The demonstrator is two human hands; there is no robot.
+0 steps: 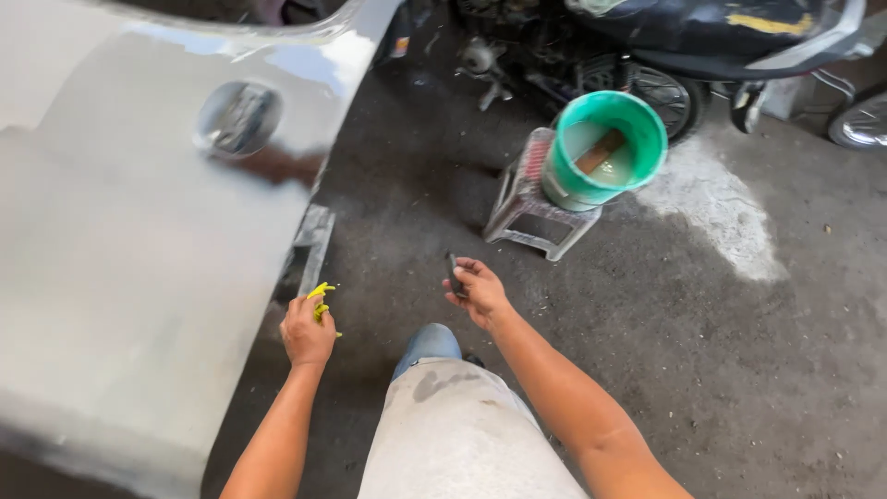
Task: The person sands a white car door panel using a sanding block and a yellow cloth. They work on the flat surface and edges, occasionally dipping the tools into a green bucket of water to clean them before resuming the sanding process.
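My left hand (307, 331) is closed around a small crumpled yellow cloth (320, 298), close to the lower edge of a large white car body panel (139, 277). My right hand (479, 290) grips a small dark flat piece (453, 273), held out over the concrete floor in front of my knee. A round fuel filler recess (237, 117) shows in the panel, up and to the left of both hands.
A green bucket (647, 157) with water and a wooden block inside stands on a low plastic stool (525, 199) ahead of my right hand. Behind it is a dark motorbike (702, 46). A pale dusty patch (721, 208) marks the floor at right.
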